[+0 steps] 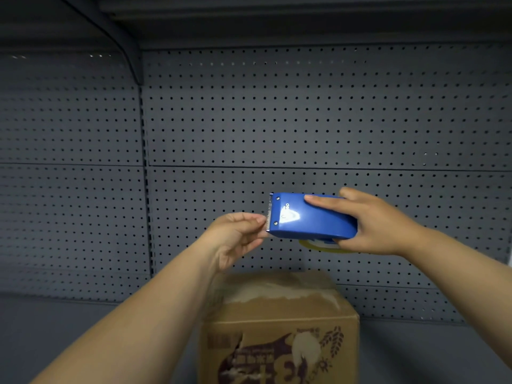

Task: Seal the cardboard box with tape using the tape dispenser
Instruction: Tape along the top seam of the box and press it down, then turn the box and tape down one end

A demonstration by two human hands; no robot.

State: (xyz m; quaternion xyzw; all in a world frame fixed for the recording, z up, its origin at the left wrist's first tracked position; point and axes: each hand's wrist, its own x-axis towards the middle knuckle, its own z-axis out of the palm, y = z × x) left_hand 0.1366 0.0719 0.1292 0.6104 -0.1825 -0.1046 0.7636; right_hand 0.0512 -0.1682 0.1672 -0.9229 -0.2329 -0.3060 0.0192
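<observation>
My left hand [238, 236] is pinched thumb against forefinger at the serrated blade [268, 214] of the blue tape dispenser [310, 217], apparently nipping the free end of the tape. The tape end itself is clear and I cannot make it out with certainty. My right hand [379, 225] is wrapped around the rear of the dispenser, forefinger laid flat along its top, the other fingers curled under beside the yellowish tape roll [318, 243] showing below the housing.

Dispenser held in the air, blade end pointing left, above and well apart from the cardboard box [279, 322]. Box stands on the grey shelf [83, 328] in front of the perforated back panel [304, 120], directly below my hands. Its top looks pale and scuffed, possibly old tape residue. I cannot tell whether the flaps are fully shut.

Risks, as I judge them:
- Fingertips sit right at the teeth. A slip while pulling could nick the skin.
- If the pinch holds too little tape, the end may snap back onto the roll.
- Tape drawn out in mid-air may twist or stick to itself before reaching the box.
- Rough top surface may give poor adhesion.
</observation>
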